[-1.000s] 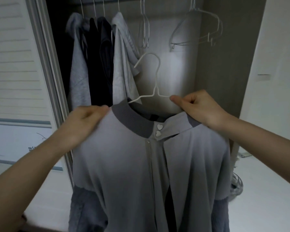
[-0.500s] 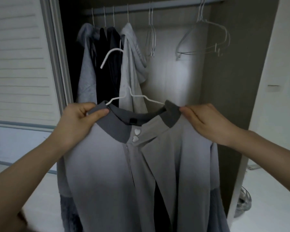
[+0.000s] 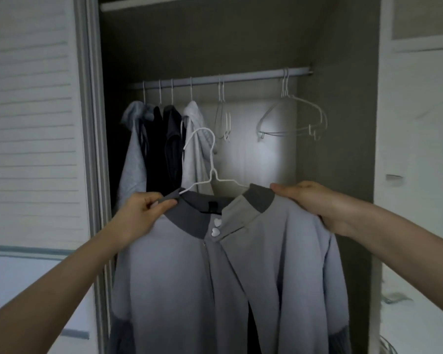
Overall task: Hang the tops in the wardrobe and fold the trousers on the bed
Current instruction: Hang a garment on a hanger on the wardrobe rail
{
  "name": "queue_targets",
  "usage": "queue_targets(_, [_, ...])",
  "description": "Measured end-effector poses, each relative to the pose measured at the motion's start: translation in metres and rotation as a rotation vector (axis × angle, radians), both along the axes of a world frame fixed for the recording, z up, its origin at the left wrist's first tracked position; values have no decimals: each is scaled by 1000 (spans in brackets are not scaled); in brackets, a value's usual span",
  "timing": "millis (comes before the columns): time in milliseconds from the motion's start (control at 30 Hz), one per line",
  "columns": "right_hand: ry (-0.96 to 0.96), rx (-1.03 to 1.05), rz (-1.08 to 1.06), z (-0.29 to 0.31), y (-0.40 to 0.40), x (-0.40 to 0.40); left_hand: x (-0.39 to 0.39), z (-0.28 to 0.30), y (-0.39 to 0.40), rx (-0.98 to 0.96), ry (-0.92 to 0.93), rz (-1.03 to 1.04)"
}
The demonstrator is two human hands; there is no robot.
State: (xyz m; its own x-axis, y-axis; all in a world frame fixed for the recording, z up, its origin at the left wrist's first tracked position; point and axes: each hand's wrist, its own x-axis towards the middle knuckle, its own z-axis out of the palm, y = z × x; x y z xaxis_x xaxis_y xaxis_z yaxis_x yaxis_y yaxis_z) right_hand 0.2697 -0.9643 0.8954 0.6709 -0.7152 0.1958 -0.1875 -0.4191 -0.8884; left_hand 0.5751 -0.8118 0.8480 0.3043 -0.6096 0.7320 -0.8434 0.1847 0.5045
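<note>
A light grey top with a dark grey collar and two heart buttons hangs on a white wire hanger in front of the open wardrobe. My left hand pinches the left side of the collar beside the hanger's arm. My right hand grips the top's right shoulder, fingers curled over it. The hanger's hook stands free, well below the wardrobe rail. The top's lower part runs out of view.
Several tops hang at the rail's left end. Bare white hangers hang at the middle and right. A louvred sliding door stands to the left and a white wall to the right.
The view has tilted upward, so the rail now shows in full. The top and hanger sit a little further right against the hanging clothes. Both hands keep their hold.
</note>
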Motion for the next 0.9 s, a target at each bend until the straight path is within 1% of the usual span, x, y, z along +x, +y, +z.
queue_targets(100, [-54,121,-22,15,5,-16,5,8,-20,20,-130,87])
queue_targets(133, [-64,142,-43,21,8,-21,5,9,-29,38,-141,95])
queue_targets(200, [-67,155,-91,34,17,-31,0,12,-49,94,-88,62])
queue_targets(300, [-78,97,-161,58,34,-46,-10,21,-75,84,-50,-17])
queue_targets(433, [-157,53,-242,83,52,-57,-33,40,-106,86,-18,-137])
queue_targets(567, [-201,-25,-354,97,67,-41,-50,57,-135,128,-45,-196])
queue_targets(667, [-229,-97,-423,102,70,-26,-47,62,-148,167,12,-243])
queue_targets(767, [-257,-122,-428,110,74,-12,-27,65,-152,163,57,-287])
queue_targets(800, [-271,-132,-422,114,75,-7,-16,65,-154,191,27,-254])
queue_targets(833, [-282,-143,-415,119,76,-3,-3,63,-156,256,-55,-166])
queue_targets(900, [-304,-179,-408,129,78,3,26,55,-160,458,-355,144])
